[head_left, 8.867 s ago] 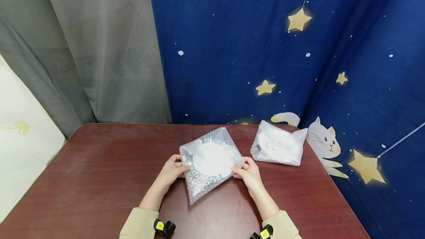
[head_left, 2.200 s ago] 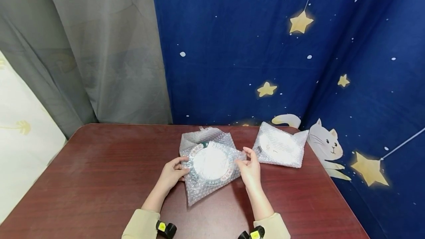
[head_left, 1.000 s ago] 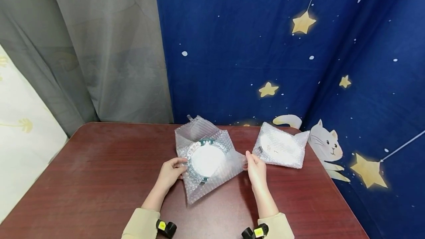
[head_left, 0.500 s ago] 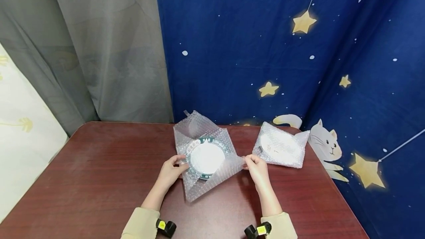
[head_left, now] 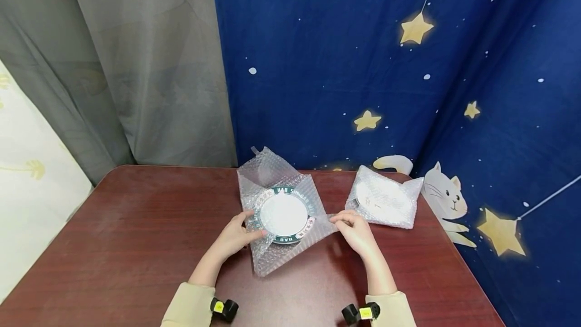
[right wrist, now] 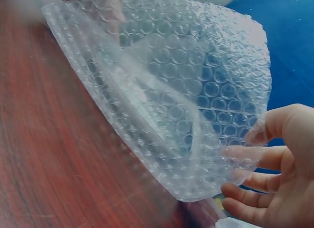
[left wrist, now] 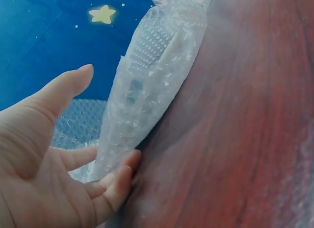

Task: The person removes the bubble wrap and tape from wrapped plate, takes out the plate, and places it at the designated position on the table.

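A round plate (head_left: 283, 214) with a white centre and a dark green, lettered rim lies in partly unfolded bubble wrap (head_left: 268, 262) on the table. At the wrap's left side, the left hand (head_left: 233, 234) has its thumb spread. The left wrist view shows that thumb off the bubble wrap (left wrist: 132, 100) while the fingers touch its lower edge. On the right, the right hand (head_left: 358, 232) pinches a corner flap between thumb and fingers. In the right wrist view, the bubble wrap (right wrist: 171, 71) stretches from the right hand (right wrist: 289, 164), and the plate is blurred behind it.
A second bubble-wrapped parcel (head_left: 386, 198) rests at the table's back right corner. The wooden table (head_left: 136, 226) ends at a grey curtain (head_left: 172, 90) and a blue starry curtain (head_left: 308, 64). Both wrists carry small black cameras.
The far flap has risen and the right flap has been drawn off to the right, baring more of the plate's rim. The left thumb has just come off the wrap.
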The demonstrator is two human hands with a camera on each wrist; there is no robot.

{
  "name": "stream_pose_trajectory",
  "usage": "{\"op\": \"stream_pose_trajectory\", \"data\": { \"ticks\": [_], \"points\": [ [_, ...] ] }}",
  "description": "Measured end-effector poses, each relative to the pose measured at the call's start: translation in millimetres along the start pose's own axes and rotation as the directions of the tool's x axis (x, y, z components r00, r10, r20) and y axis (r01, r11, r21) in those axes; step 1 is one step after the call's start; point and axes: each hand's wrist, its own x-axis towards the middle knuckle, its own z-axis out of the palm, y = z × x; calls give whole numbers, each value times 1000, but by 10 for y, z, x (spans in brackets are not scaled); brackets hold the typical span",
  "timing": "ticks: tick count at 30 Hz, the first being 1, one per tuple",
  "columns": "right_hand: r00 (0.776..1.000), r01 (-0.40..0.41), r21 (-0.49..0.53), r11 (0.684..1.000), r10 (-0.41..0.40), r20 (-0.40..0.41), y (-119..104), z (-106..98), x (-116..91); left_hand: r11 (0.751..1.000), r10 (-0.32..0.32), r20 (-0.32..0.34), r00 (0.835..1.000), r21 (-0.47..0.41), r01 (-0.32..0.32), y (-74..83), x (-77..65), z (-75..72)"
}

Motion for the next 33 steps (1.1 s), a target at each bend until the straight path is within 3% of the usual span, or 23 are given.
{"op": "stream_pose_trajectory", "data": {
  "ticks": [5,17,23,33],
  "points": [
    [999,4,-17,1000,-3,37,-8,-29,5,991,48,28,998,123,-52,43,-26,-12],
    [990,-78,-50,996,84,111,40,-137,-6,974,46,36,998,219,-53,111,-74,22],
    [987,-94,-59,994,101,124,75,-175,-7,969,37,64,997,241,-52,123,-85,41],
    [982,-122,-50,991,128,135,129,-171,-6,978,33,74,997,203,-47,133,-105,77]
  ]
}}
